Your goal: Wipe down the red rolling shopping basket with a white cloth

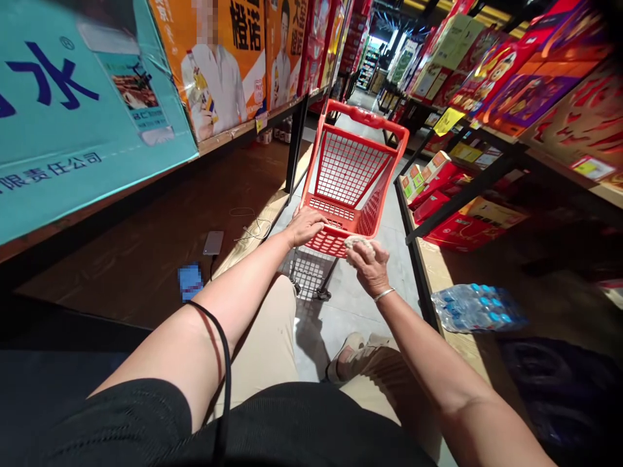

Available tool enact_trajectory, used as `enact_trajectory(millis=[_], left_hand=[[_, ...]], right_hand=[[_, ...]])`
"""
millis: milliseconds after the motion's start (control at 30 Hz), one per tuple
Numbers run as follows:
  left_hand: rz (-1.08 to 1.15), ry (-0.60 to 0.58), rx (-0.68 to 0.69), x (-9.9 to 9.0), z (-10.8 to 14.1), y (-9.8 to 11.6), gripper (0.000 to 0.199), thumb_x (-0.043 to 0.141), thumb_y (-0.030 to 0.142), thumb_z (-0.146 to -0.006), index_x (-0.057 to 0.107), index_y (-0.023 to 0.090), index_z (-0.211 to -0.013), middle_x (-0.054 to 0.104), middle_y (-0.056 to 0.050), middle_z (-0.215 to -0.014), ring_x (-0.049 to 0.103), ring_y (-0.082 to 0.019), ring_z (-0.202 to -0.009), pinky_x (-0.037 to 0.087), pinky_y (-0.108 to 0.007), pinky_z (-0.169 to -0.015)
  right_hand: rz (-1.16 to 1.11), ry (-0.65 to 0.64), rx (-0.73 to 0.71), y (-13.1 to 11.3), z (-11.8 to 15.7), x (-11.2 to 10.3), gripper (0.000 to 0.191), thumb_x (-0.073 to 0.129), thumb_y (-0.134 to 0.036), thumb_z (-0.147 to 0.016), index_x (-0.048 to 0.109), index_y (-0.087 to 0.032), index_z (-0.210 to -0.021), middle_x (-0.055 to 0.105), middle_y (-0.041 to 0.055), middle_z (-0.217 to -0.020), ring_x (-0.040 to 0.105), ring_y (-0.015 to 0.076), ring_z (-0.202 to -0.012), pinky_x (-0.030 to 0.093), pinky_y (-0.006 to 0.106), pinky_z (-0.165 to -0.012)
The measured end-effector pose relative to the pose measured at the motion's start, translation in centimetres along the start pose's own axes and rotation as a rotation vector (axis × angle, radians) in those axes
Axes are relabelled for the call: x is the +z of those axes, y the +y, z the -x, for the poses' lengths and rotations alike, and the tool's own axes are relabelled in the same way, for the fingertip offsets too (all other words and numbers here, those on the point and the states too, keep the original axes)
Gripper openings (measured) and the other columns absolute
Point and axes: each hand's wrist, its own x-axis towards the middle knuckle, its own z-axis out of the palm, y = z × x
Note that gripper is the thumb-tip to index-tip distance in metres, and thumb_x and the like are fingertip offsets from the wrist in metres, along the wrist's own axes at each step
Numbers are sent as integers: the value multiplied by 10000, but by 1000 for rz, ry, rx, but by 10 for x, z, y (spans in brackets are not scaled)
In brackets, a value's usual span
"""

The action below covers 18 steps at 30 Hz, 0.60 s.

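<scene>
Black shirt (311, 428), cloth (357, 244) (right hand (372, 264)), red cart (367, 119)

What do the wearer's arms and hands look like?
The left hand and right hand are ungloved. A thin, silvery bracelet circles the right wrist. The left sleeve is short and black; the right one is unseen. A black cord crosses the left arm.

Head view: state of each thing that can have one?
Left hand: fingers extended, on the cart's near rim
Right hand: closed on the cloth
Cart: upright on its wheels
Cloth: bunched up
Bottles: capped, packed together
White device: lying flat; on or off, cannot tell
Orange boxes: lined up side by side
</scene>
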Motion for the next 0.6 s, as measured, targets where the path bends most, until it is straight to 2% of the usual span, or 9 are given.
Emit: enact_trajectory(millis=[67, 133, 233, 300, 367, 467, 533, 600], left_hand=[[6, 2, -10, 0, -1, -1, 369, 448, 297, -911, 753, 242, -1112, 728, -35, -1134, 528, -265, -1170, 291, -489, -1155], [11, 2, -9, 0, -1, -2, 362, 459, 298, -903, 752, 248, -1111, 728, -33, -1121, 529, -266, -1161, 289, -500, -1156], [11, -2, 6, 1, -1, -2, 359, 463, 294, -892, 750, 255, -1103, 726, -28, -1116, 523, -266, -1157, 289, -510, -1155], [6, 2, 11, 1, -1, -3, 351, 482, 287, -870, 749, 254, -1096, 725, -30, -1103, 519, -270, -1154, 292, -515, -1150], [-3, 13, 26, 3, 0, -3, 348, 504, 272, -843, 745, 242, -1092, 724, -37, -1089, 518, -274, -1150, 298, -514, -1143], [-10, 29, 56, 6, 2, -1, 351, 532, 262, -808, 737, 225, -1090, 719, -47, -1095, 520, -279, -1138, 322, -503, -1120], [-10, 37, 62, 8, 3, 1, 358, 542, 260, -791, 731, 227, -1093, 716, -46, -1093, 523, -278, -1125, 339, -495, -1106], [-11, 42, 61, 8, 5, 3, 377, 541, 244, -773, 725, 237, -1102, 715, -40, -1095, 522, -277, -1124, 332, -499, -1113]], right_hand=[[2, 66, 49, 2, -12, -5, 419, 597, -187, -949, 669, -412, -1294, 623, 39, -1354, 360, 333, -1356, 308, 529, -1115], [3, 65, 54, -3, -14, 0, 396, 602, -175, -944, 691, -407, -1253, 644, 39, -1311, 399, 321, -1305, 337, 521, -1081], [-26, -48, -17, -16, -5, 11, 350, 620, -153, -924, 719, -385, -1166, 676, 18, -1234, 469, 279, -1165, 404, 479, -988], [-63, -96, -81, -24, -2, 8, 353, 614, -137, -913, 718, -366, -1162, 674, 15, -1237, 481, 264, -1129, 431, 453, -952], [-90, -38, -91, -29, -11, -6, 395, 588, -133, -919, 696, -366, -1219, 657, 25, -1276, 473, 275, -1177, 435, 455, -968], [-107, 83, -1, -35, -44, -35, 496, 574, -175, -932, 598, -366, -1389, 591, 54, -1387, 420, 313, -1309, 394, 506, -1059], [-119, 57, 26, -36, -67, -49, 530, 590, -220, -933, 548, -341, -1447, 555, 67, -1442, 411, 323, -1334, 372, 514, -1090], [-136, -36, 12, -31, -81, -56, 507, 600, -259, -938, 555, -312, -1440, 558, 71, -1449, 455, 311, -1281, 393, 483, -1062]])
